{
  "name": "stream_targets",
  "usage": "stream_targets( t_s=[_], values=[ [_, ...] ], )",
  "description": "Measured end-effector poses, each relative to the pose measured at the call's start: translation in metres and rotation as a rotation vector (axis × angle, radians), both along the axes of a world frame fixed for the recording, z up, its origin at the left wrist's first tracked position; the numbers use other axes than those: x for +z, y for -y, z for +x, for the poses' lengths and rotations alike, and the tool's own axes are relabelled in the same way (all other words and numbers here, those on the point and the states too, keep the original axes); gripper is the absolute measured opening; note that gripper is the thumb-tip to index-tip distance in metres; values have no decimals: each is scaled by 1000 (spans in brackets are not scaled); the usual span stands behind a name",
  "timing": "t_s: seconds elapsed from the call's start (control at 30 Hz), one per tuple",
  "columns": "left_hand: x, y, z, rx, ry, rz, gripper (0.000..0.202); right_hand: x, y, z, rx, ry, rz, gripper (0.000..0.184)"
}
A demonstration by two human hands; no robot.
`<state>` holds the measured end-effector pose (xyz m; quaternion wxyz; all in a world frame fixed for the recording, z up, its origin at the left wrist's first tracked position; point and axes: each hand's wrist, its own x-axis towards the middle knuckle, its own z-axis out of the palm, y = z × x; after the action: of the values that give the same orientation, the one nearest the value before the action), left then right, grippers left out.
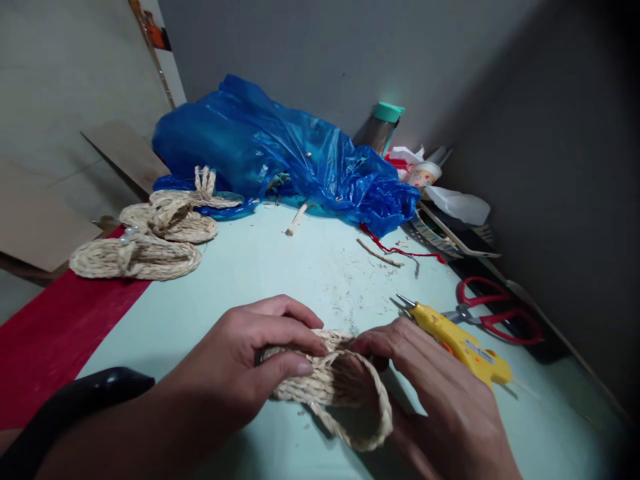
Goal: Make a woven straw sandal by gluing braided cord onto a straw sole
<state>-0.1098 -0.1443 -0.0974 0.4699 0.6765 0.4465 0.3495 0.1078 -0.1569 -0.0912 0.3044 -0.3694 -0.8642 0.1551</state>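
At near centre, I have the braided straw sole (325, 390) between left hand (250, 357), pinching its left part, and right hand (430, 380) at its right end; latter partly hidden, grip can't tell.

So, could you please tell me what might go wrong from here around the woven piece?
The braided loop bulges out from the woven piece, so it might snag on the right hand. The yellow glue gun lies close beside that hand with its metal tip bare; if hot, which I can't tell, it could burn. Bumping the glue gun might also shift the nearby scissors.
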Motion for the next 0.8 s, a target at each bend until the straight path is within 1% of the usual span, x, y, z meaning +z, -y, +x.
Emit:
stream_targets(
  t_s=[0.07,0.13,0.27,0.33,0.43,0.53,0.63,0.7,0.8],
  values=[
    [0,0,0,20,26,-12,20,3,-1,2,2,-4,-1,20],
    [1,-1,1,29,81,-71,23,5,-2,4,-2,24,7,19],
    [5,-2,3,96,272,-375,33,10,-5,9,3,100,46,19],
    [4,-4,3,107,318,-441,30,13,-7,11,16,143,61,19],
    [1,-6,4,100,323,-417,26,16,-8,9,31,187,68,16],
    [0,-5,6,114,331,-382,26,19,-10,2,32,210,136,13],
    [1,-3,9,150,316,-376,26,23,-12,-5,39,265,218,20],
    [2,-2,10,159,308,-368,26,26,-12,-9,45,310,224,25],
    [1,-2,9,144,302,-354,26,29,-11,-14,73,369,162,26]
  ],
)
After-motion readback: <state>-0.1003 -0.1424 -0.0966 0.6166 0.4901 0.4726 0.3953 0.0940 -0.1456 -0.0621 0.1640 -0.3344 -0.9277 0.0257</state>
